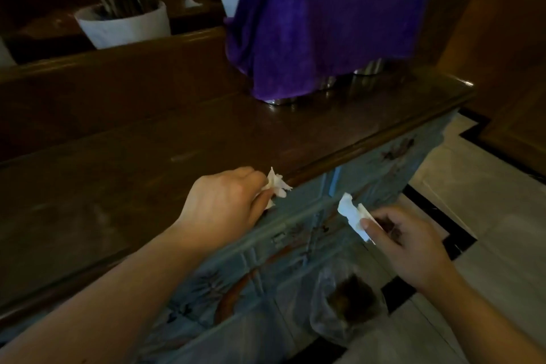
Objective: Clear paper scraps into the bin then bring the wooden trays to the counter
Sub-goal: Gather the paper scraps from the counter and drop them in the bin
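My left hand [227, 201] hovers at the front edge of the dark wooden counter top [147, 156], fingers closed on a crumpled white paper scrap [276, 185]. My right hand [410, 245] is out in front of the cabinet, pinching another white paper scrap [353, 214] between thumb and fingers. Below the right hand, on the floor against the cabinet, stands a bin [347, 304] lined with a clear plastic bag, dark inside. No wooden trays are visible.
A purple cloth [325, 15] covers something on metal feet at the counter's far right. White plant pots [124, 25] stand behind the counter. The cabinet front [295, 233] is painted blue with drawers. Pale tiled floor [487, 216] lies to the right.
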Motion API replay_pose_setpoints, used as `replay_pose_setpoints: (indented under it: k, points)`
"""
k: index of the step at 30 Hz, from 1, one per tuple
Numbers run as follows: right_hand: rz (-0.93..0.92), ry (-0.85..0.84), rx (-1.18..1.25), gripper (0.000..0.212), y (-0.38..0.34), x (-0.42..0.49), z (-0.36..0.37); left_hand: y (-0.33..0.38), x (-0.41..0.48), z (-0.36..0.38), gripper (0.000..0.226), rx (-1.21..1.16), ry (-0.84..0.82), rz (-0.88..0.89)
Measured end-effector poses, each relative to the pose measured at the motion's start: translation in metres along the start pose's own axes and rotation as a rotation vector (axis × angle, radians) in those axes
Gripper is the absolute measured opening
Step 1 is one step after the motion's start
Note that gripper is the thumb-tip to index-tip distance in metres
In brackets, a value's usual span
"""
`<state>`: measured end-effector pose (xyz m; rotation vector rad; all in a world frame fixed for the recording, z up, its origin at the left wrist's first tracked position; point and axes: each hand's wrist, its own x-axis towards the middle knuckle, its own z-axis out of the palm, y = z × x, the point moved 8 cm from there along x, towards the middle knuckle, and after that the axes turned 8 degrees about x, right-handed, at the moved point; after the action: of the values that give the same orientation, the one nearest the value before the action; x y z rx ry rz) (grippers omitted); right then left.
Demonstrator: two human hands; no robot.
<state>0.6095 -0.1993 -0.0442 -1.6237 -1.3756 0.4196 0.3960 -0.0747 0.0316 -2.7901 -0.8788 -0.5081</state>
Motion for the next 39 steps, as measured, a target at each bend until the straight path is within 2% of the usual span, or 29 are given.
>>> replay_pose_setpoints:
  k: [5,7,11,16,20,27,33,37,39]
  points:
    - [0.074,-0.031,-0.017,0.009,0.066,-0.053,-0.06,0.087,0.0,0.04,0.028,-0.039,-0.081,0.007]
    - [0.087,-0.038,-0.031,0.016,0.082,-0.06,-0.069,0.101,-0.001,0.052,0.026,-0.057,-0.109,-0.026]
    - [0.201,-0.031,-0.023,0.012,0.128,-0.091,-0.088,0.148,0.0,0.093,0.016,-0.124,-0.14,-0.032]
    - [0.405,-0.002,-0.006,0.01,0.202,-0.13,-0.082,0.185,-0.001,0.167,0.017,-0.184,-0.207,-0.013]
    - [0.522,0.086,0.026,0.013,0.274,-0.156,-0.048,0.215,-0.013,0.254,0.014,-0.304,-0.262,0.028]
    - [0.611,0.073,0.083,0.016,0.415,-0.177,0.057,0.233,-0.054,0.45,0.022,-0.329,-0.41,0.057]
    - [0.802,0.094,0.159,0.02,0.578,-0.211,0.148,0.244,-0.095,0.616,0.021,-0.355,-0.515,-0.016]
    - [0.899,0.054,0.11,0.016,0.652,-0.225,0.182,0.256,-0.113,0.69,0.019,-0.426,-0.597,-0.087]
    - [0.926,0.037,0.119,0.017,0.68,-0.228,0.193,0.257,-0.117,0.72,0.018,-0.449,-0.587,-0.133]
